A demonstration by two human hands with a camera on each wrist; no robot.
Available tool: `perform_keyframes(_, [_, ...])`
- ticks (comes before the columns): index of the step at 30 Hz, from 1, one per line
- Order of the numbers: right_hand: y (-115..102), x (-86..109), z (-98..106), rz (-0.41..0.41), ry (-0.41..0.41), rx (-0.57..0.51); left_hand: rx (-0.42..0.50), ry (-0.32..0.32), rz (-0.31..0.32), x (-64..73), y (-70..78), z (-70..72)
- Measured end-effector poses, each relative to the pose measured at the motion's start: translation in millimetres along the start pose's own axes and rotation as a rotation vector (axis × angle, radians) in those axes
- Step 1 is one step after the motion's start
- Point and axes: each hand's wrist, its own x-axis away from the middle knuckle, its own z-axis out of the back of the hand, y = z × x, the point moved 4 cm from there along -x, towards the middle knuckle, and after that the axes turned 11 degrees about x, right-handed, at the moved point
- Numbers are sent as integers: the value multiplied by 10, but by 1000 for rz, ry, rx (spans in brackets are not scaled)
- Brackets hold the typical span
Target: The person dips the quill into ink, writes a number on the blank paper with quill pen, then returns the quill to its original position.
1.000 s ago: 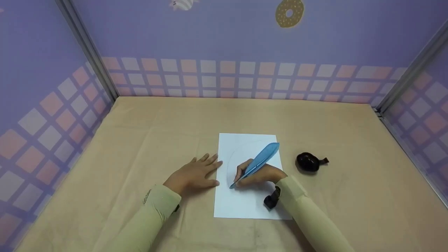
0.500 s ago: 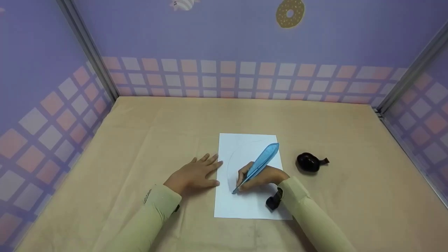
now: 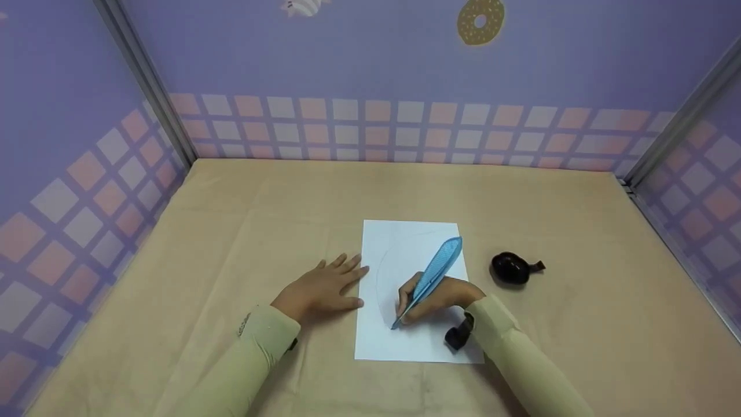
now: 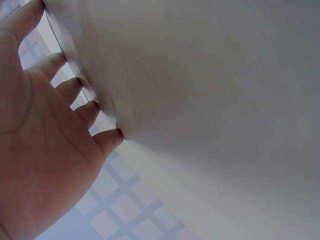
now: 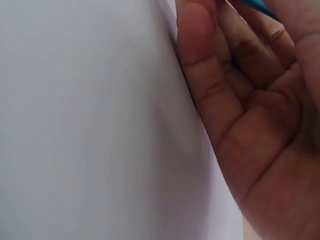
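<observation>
My right hand (image 3: pixel 437 298) grips a blue feather-shaped pen (image 3: pixel 437 266), its tip low on a white sheet of paper (image 3: pixel 376 341). A thin curved line runs down the left part of the sheet and ends near the pen tip. In the right wrist view the curled fingers (image 5: pixel 212 85) lie along the paper, with a sliver of the blue pen (image 5: pixel 260 6) at the top. Spread fingers of my left hand (image 3: pixel 324 292) touch the left edge of the sheet. From the left wrist view, its fingertips (image 4: pixel 117 134) press down on the surface.
A small glossy black pot with a short stub (image 3: pixel 510 269) stands right of the paper. Beige cloth covers the table (image 3: pixel 278 202). Patterned purple walls (image 3: pixel 370 69) with metal corner posts (image 3: pixel 153 81) enclose the far side and both sides. A black wrist camera (image 3: pixel 458 336) hangs over the sheet.
My right hand and the pen have slid down and slightly right across the paper, and the curved line has grown longer behind the tip. The left hand stays in place.
</observation>
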Motion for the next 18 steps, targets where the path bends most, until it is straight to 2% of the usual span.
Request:
perform_keyframes(6, [-60,58,-2,-5,1,-12,16,-1,3,10,19,12])
perform_keyframes(10, [-52,77,-6,1,-10,18,21,1,8,21,26,14])
perform_keyframes(18, [-30,132,-3,24,-35,10,6,3,-2,24,24,18])
